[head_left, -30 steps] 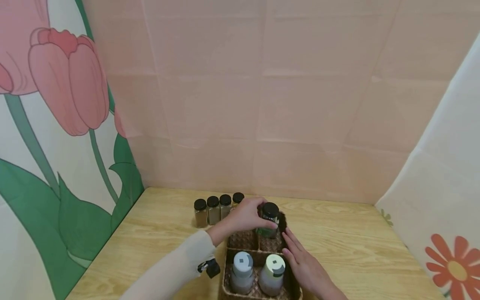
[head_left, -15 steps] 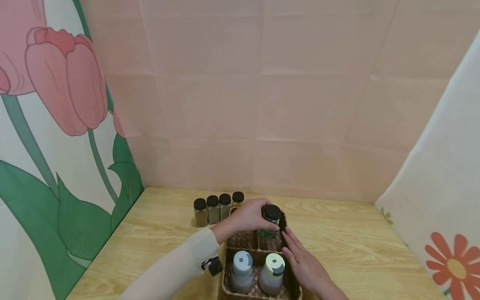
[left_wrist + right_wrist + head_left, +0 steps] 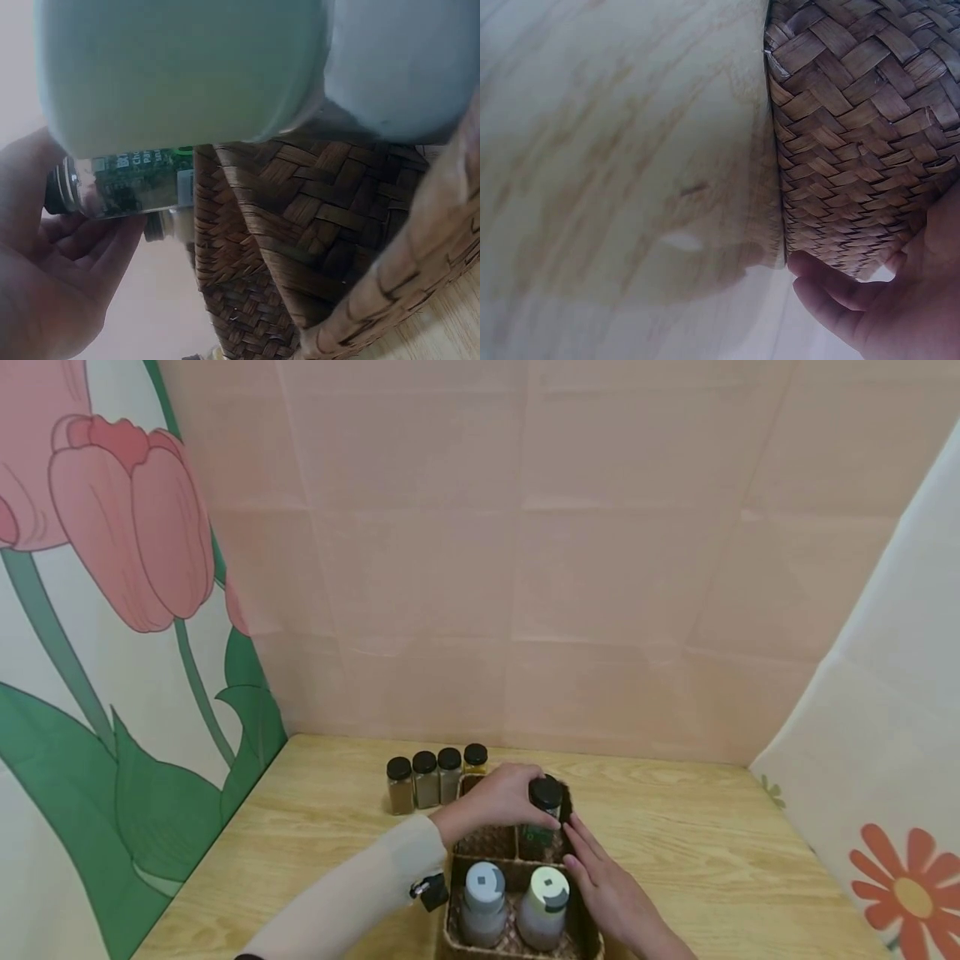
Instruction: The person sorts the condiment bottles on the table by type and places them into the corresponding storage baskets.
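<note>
My left hand grips a small glass spice jar by its upper part, at the back right compartment of a woven basket. The jar has a black lid and a green label; in the left wrist view the jar sits between thumb and fingers, partly hidden by a pale bottle. Against the basket's right side lies my right hand, its fingers extended along the wall. The right wrist view has its fingertips touching the woven wall low down.
Two bottles with pale caps, one bluish and one yellowish, stand in the basket's front compartment. Several black-lidded spice jars line up behind and left of the basket on the wood-patterned table. A pink cloth backdrop hangs behind.
The left hand and the spice jar have shifted slightly right and lower into the back right compartment. My right hand stays in place on the basket's side.
</note>
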{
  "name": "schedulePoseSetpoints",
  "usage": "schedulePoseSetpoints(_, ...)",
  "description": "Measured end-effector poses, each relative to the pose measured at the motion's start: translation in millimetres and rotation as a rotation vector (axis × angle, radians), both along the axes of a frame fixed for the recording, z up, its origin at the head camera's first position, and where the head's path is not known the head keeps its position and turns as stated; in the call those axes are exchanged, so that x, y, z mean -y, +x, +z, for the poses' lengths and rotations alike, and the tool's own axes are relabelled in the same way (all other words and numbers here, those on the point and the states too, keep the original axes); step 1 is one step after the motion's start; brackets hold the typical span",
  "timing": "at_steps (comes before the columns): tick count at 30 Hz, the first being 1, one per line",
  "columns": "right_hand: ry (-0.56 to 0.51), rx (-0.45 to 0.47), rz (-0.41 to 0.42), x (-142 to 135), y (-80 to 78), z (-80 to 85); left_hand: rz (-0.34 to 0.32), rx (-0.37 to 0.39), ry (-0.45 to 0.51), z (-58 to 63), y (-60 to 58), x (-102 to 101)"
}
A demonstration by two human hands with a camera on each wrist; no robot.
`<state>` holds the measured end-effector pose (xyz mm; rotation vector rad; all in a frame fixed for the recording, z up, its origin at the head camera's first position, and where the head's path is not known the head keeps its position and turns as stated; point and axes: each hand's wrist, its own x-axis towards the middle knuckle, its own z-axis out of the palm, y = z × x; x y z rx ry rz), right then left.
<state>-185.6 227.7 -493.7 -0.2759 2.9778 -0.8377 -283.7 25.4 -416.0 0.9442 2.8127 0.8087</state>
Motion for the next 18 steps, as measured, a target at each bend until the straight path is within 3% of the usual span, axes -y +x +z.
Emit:
schedulePoseSetpoints(5, -0.001, 0.005, -0.002, -0.5, 0.6, -1.0, -0.023, -0.017, 0.000, -6.0, -2.6, -2.6)
schedulePoseSetpoints(18, 0.007, -0.002, -0.010, -0.3, -0.6, -0.6, -0.032, -0.048, -0.001, -8.4, -3.8, -7.7)
